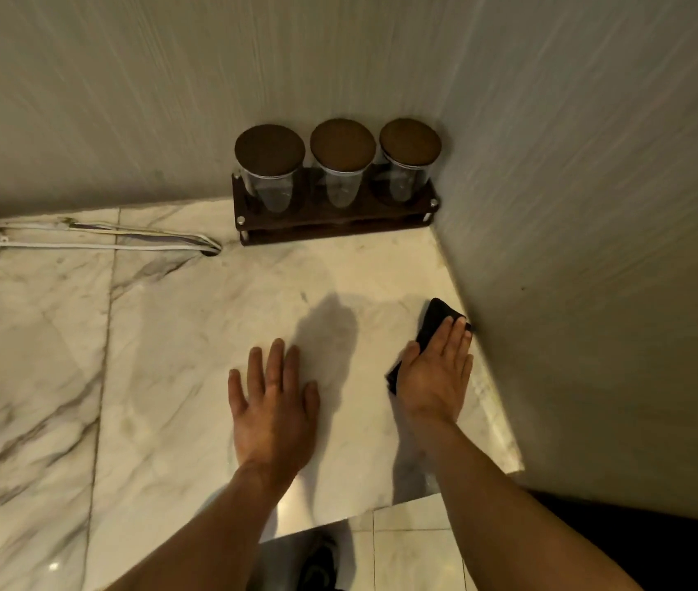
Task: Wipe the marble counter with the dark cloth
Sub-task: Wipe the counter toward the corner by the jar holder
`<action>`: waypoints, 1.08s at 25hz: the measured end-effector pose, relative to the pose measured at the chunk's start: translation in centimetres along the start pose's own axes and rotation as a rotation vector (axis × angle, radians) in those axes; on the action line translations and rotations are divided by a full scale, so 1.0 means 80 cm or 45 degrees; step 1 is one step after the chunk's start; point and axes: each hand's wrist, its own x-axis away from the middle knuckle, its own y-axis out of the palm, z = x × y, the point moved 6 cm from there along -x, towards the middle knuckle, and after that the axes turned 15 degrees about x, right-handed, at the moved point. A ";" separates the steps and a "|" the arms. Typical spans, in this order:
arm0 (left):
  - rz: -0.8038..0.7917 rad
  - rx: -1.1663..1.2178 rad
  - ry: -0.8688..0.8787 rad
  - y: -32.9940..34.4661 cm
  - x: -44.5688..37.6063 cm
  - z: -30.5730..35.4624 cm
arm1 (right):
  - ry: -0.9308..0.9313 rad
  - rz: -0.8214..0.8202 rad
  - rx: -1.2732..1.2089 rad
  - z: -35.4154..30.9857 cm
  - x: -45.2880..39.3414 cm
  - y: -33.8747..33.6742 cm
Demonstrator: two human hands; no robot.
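The marble counter is white with grey veins and fills the lower left and middle of the head view. A dark cloth lies flat on it close to the right wall. My right hand presses palm-down on the cloth with the fingers straight, and covers most of it. My left hand rests flat on the bare marble to the left of the cloth, fingers spread, holding nothing.
A dark wooden rack with three lidded glass jars stands in the back corner. White cables run along the back wall into a hole in the counter. The right wall borders the cloth. Floor tiles and a shoe show below the counter's edge.
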 end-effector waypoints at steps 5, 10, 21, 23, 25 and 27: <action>-0.002 0.076 0.015 0.000 0.000 -0.001 | 0.045 0.037 -0.066 0.033 0.048 -0.003; -0.105 0.144 -0.006 -0.003 -0.005 -0.007 | 0.104 0.058 -0.176 0.065 0.092 -0.006; -0.134 0.305 0.094 -0.039 0.070 -0.031 | 0.316 0.025 -0.421 0.118 0.163 -0.006; -0.126 0.356 0.088 -0.046 0.090 -0.032 | 0.315 0.016 -0.473 0.121 0.175 -0.006; -0.096 0.424 0.109 -0.057 0.106 -0.028 | 0.315 -0.033 -0.516 0.118 0.192 -0.006; -0.094 0.534 0.100 -0.068 0.122 -0.021 | 0.267 -0.112 -0.533 0.104 0.214 -0.005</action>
